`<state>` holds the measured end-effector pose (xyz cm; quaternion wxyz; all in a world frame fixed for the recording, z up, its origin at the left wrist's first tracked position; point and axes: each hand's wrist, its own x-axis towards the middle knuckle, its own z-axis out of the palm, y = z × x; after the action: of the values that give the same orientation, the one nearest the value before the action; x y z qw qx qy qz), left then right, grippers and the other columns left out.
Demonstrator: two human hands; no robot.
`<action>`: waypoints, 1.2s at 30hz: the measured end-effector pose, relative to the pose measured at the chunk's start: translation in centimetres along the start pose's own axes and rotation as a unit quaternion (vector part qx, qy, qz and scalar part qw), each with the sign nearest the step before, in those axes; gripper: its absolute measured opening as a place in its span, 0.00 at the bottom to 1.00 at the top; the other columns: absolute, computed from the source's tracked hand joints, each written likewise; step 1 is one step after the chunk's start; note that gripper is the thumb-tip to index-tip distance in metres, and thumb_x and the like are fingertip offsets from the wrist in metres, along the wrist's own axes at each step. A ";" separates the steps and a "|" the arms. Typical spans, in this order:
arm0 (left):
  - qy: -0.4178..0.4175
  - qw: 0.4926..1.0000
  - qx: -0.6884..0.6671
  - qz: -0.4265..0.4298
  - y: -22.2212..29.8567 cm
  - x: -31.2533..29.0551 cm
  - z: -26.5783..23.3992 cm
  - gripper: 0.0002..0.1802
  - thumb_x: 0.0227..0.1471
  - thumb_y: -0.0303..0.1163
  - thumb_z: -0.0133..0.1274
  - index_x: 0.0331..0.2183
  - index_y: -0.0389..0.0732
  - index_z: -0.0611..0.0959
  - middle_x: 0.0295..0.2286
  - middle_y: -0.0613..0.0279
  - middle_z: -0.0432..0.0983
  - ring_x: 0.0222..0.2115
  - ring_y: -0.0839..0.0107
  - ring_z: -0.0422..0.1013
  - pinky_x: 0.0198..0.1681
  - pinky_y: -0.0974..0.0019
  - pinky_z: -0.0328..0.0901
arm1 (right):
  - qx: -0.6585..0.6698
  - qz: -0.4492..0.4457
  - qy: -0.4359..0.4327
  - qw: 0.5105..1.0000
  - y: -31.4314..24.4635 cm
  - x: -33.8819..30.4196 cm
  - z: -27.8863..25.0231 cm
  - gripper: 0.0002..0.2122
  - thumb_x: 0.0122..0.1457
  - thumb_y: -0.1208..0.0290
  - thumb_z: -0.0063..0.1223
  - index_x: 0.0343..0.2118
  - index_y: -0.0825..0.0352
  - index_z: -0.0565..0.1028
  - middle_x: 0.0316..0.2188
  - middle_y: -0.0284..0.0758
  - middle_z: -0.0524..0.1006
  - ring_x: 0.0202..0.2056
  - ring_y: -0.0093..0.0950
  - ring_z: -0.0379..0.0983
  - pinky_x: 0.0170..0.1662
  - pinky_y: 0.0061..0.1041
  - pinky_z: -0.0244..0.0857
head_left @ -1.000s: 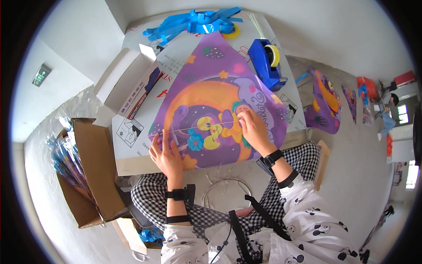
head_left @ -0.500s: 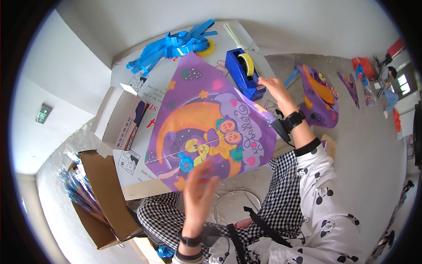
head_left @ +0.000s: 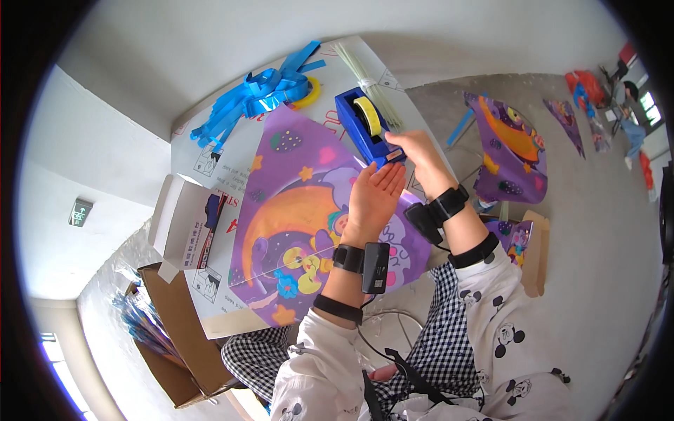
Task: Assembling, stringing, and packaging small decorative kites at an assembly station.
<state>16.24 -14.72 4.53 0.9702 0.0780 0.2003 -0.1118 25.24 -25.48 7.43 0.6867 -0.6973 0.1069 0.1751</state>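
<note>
A purple triangular kite (head_left: 288,165) printed with an orange moon and cartoon figures lies on the board-topped table, a thin rod across it. Beyond its right edge stands a blue tape dispenser (head_left: 357,126) with a yellow-cored roll of tape (head_left: 367,116). My left hand (head_left: 378,200) is above the kite, palm up, fingers stretched toward the dispenser's front end. My right hand (head_left: 415,153) is at that same end, its fingertips drawn together by the cutter. What they pinch is too small to make out.
Blue ribbons (head_left: 263,91) and a yellow ring (head_left: 309,92) lie at the far left, pale thin rods (head_left: 368,81) at the far right. A white box (head_left: 189,224) sits left, above a brown carton (head_left: 168,330). Another kite (head_left: 509,154) hangs at right; a person (head_left: 623,105) is beyond.
My left hand has risen from the kite's near edge to the dispenser's front, turning palm up. My right hand has shifted slightly left onto the dispenser's end. The view has shifted slightly.
</note>
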 end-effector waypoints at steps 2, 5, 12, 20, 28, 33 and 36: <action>-0.008 1.000 -0.021 -0.014 -0.1 0.5 0.6 0.32 0.60 0.35 0.44 0.56 0.22 0.56 0.56 0.39 0.56 0.60 0.51 0.53 0.64 0.54 0.50 | 0.007 -0.023 -0.035 0.999 1.5 1.5 -0.7 0.10 0.52 0.64 0.60 0.31 0.67 0.79 0.27 0.32 0.78 0.26 0.24 0.72 0.41 0.25 0.58; -0.006 0.998 -0.068 -0.018 0.7 0.5 0.2 0.36 0.60 0.37 0.44 0.57 0.20 0.51 0.57 0.36 0.51 0.61 0.49 0.50 0.65 0.53 0.48 | -0.010 -0.043 -0.017 0.999 2.0 0.4 0.1 0.11 0.55 0.67 0.58 0.27 0.72 0.78 0.24 0.33 0.77 0.26 0.22 0.70 0.32 0.23 0.60; -0.026 0.997 -0.076 -0.008 0.4 0.8 0.3 0.39 0.60 0.37 0.43 0.58 0.20 0.46 0.58 0.35 0.48 0.62 0.49 0.47 0.66 0.54 0.46 | -0.014 -0.088 -0.003 0.996 2.4 -5.2 -2.7 0.12 0.56 0.65 0.58 0.26 0.72 0.77 0.23 0.28 0.74 0.27 0.16 0.67 0.32 0.20 0.61; -0.015 1.000 -0.020 -0.002 0.3 0.9 0.4 0.37 0.61 0.37 0.42 0.59 0.21 0.48 0.58 0.38 0.51 0.61 0.50 0.50 0.64 0.55 0.48 | 0.016 0.002 -0.040 0.999 5.6 -17.2 -8.7 0.12 0.58 0.68 0.56 0.39 0.72 0.76 0.35 0.30 0.77 0.39 0.19 0.71 0.46 0.19 0.61; 0.034 0.998 0.058 0.009 0.2 1.1 0.8 0.35 0.58 0.39 0.47 0.54 0.22 0.56 0.53 0.42 0.59 0.57 0.52 0.58 0.61 0.55 0.53 | -0.020 0.090 -0.013 0.996 8.9 -30.5 -15.2 0.05 0.58 0.73 0.55 0.33 0.69 0.74 0.38 0.32 0.76 0.38 0.20 0.71 0.43 0.20 0.63; 0.067 0.995 0.063 0.026 -0.5 1.4 1.3 0.31 0.56 0.38 0.50 0.51 0.24 0.60 0.52 0.43 0.62 0.55 0.52 0.62 0.59 0.56 0.57 | 0.009 0.178 0.007 0.984 10.6 -37.2 -17.3 0.06 0.57 0.75 0.57 0.27 0.68 0.71 0.37 0.32 0.74 0.36 0.19 0.70 0.41 0.18 0.63; 0.089 0.992 0.085 0.037 -0.9 1.8 1.5 0.29 0.55 0.38 0.52 0.49 0.26 0.63 0.51 0.45 0.64 0.54 0.53 0.64 0.58 0.57 0.59 | -0.002 0.218 0.022 0.976 11.5 -39.4 -17.9 0.06 0.58 0.74 0.56 0.28 0.69 0.71 0.37 0.33 0.74 0.35 0.19 0.70 0.39 0.18 0.64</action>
<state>18.16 -16.19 5.09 0.9420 0.1770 0.2722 -0.0852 -13.57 -47.27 12.21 0.6281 -0.6624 0.2707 0.3057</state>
